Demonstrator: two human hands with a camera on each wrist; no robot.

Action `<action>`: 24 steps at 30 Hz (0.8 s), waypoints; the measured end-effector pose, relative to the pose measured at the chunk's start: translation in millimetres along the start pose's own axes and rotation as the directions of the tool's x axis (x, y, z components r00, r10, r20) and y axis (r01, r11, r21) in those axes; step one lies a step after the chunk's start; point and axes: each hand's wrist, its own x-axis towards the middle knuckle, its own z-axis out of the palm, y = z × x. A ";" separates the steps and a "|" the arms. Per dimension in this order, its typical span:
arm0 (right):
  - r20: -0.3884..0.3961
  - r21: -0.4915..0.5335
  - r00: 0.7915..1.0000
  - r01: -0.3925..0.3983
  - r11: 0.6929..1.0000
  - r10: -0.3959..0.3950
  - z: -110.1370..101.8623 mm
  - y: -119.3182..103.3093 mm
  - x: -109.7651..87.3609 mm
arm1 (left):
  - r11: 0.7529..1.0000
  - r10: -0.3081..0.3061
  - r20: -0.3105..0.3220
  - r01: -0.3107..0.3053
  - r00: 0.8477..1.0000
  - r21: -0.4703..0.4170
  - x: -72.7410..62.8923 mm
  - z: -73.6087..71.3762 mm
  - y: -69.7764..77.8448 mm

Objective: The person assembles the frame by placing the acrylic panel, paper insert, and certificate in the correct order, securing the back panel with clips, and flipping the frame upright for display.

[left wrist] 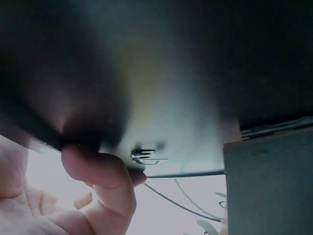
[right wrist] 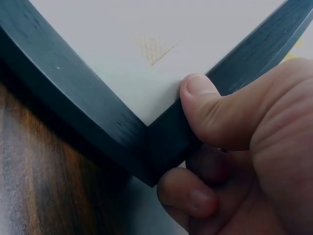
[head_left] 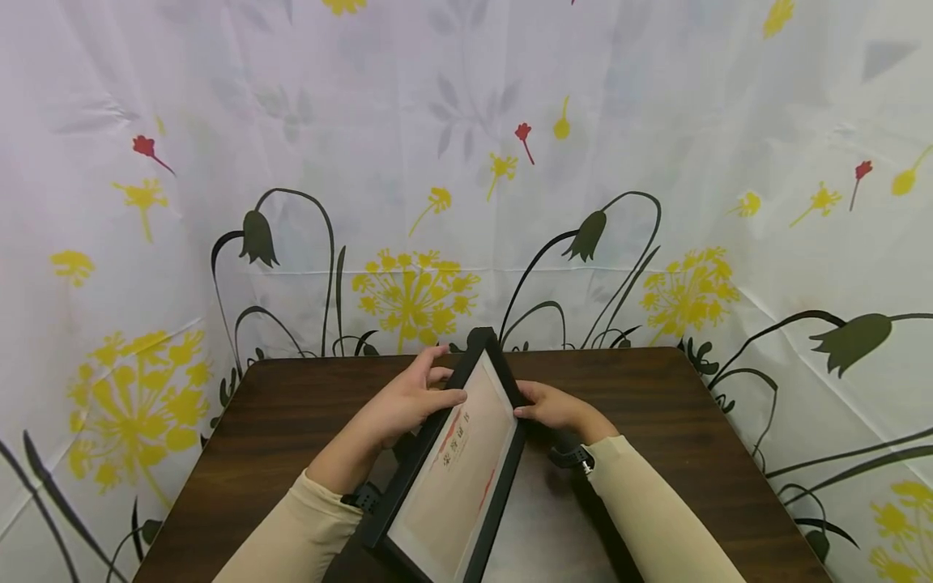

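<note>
A black picture frame (head_left: 502, 486) stands tilted above the table, with a cream certificate (head_left: 455, 494) in it bearing red marks and dark characters. My left hand (head_left: 408, 405) grips its left side, thumb over the front edge and fingers toward the back. At the opposite side my right hand (head_left: 561, 407) pinches the border close to a corner, its thumb (right wrist: 203, 93) on the face and fingers curled beneath. A small metal fitting (left wrist: 146, 157) shows on the dark back panel in the left wrist view, near the left fingers.
The dark wooden table (head_left: 306, 405) extends on both sides of the frame. A pale greyish area (head_left: 547, 526) shows on it at the lower right; whether sheet or glare I cannot tell. Behind hangs a flowered white curtain (head_left: 466, 162).
</note>
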 end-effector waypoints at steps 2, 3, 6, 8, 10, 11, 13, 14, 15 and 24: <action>-0.004 0.006 1.000 0.002 1.000 -0.002 -0.1 0.7 -2.2 | 1.000 0.001 0.010 0.000 1.000 -0.017 0.6 0.3 -0.3; -0.007 0.005 1.000 0.001 1.000 -0.001 -0.3 1.2 -3.3 | 1.000 -0.002 0.014 0.002 1.000 -0.020 0.5 0.0 -0.5; -0.022 0.002 1.000 -0.007 1.000 0.007 0.0 3.1 -6.9 | 0.999 0.000 0.053 0.002 0.999 -0.036 -0.9 -5.4 -2.7; -0.036 -0.013 0.999 -0.008 1.000 0.007 -0.2 6.3 -8.9 | 0.999 0.012 0.112 -0.006 0.994 -0.054 -4.0 -13.1 -5.4; -0.049 -0.024 0.999 -0.006 1.000 0.005 -0.6 9.2 -10.9 | 0.997 0.024 0.187 -0.009 0.982 -0.081 -9.2 -22.6 -7.9; -0.054 -0.024 0.999 -0.001 1.000 0.000 -1.0 10.4 -12.1 | 0.996 0.029 0.227 -0.008 0.974 -0.094 -12.7 -27.5 -8.9; -0.068 -0.012 0.998 0.001 1.000 -0.002 -2.3 12.3 -14.6 | 0.993 0.032 0.291 0.002 0.956 -0.116 -19.9 -36.1 -10.2; -0.077 -0.007 0.997 0.004 1.000 -0.005 -3.0 13.1 -16.1 | 0.993 0.032 0.312 0.006 0.950 -0.122 -23.9 -39.5 -10.1; -0.085 0.007 0.996 0.003 1.000 -0.002 -3.9 13.5 -17.7 | 0.991 0.035 0.327 0.009 0.945 -0.131 -27.9 -42.6 -10.0; -0.197 0.021 0.980 -0.014 1.000 0.018 -10.3 21.9 -30.0 | 0.982 0.077 0.277 -0.025 0.958 -0.187 -62.1 -65.1 -10.8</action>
